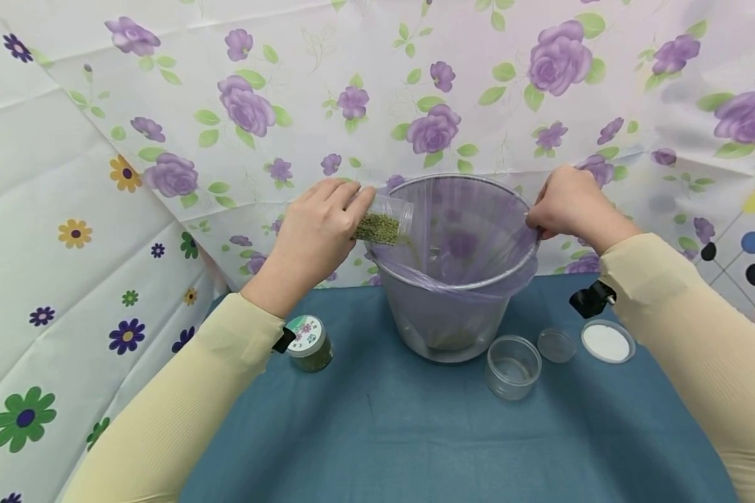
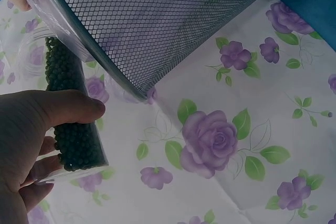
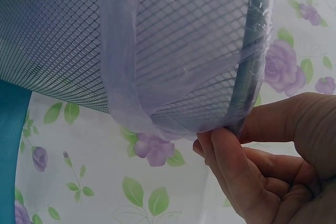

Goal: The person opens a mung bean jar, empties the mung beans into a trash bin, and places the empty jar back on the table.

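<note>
My left hand [image 1: 317,234] grips a clear plastic jar [image 2: 79,124] of small green beans [image 1: 377,228], tipped sideways with its mouth over the bin's left rim. A thin stream of beans falls from the mouth into the bin. The round mesh wastebasket [image 2: 173,19] is lined with a thin purple plastic bag [image 1: 459,223], folded outward over the rim. On the far right of that rim, my right hand [image 1: 572,202] pinches the bag's edge against the metal between thumb and fingers. Some beans show faintly through the mesh at the bottom.
Left of the bin stands a lidded jar [image 1: 308,342] with green contents. In front and to the right are an open clear jar [image 1: 513,367], a clear disc [image 1: 556,345] and a white-centred lid [image 1: 607,341]. A blue cloth [image 1: 377,433] covers the table; flowered sheets hang behind.
</note>
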Action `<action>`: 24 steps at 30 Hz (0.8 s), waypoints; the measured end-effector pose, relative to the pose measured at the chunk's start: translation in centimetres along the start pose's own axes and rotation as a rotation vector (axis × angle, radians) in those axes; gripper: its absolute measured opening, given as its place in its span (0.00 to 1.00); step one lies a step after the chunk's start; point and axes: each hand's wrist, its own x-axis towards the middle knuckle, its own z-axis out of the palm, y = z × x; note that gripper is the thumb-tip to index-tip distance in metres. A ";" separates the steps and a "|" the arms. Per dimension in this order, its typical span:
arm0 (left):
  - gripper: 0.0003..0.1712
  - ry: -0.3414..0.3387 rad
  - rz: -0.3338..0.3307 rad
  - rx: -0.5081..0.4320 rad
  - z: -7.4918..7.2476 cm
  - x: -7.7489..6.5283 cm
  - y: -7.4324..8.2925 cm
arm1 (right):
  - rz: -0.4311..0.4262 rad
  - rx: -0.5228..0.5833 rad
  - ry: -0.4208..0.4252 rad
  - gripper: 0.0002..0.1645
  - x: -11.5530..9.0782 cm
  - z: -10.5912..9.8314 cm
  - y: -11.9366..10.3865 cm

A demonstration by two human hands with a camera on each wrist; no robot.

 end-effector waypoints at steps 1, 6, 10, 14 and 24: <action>0.23 0.003 0.002 0.000 0.0 0.0 0.0 | 0.002 -0.001 0.001 0.12 0.0 0.0 0.0; 0.23 0.005 0.007 0.004 0.1 0.0 0.0 | 0.004 -0.014 0.011 0.12 0.0 0.0 0.1; 0.24 0.003 0.010 0.011 0.2 0.0 0.1 | 0.004 -0.015 0.009 0.12 0.1 0.0 0.1; 0.23 0.006 0.012 0.014 0.1 0.1 0.2 | 0.002 -0.012 0.015 0.12 0.0 0.0 0.1; 0.22 0.011 0.017 0.026 0.0 0.3 0.3 | 0.005 -0.012 0.020 0.12 0.0 0.1 0.1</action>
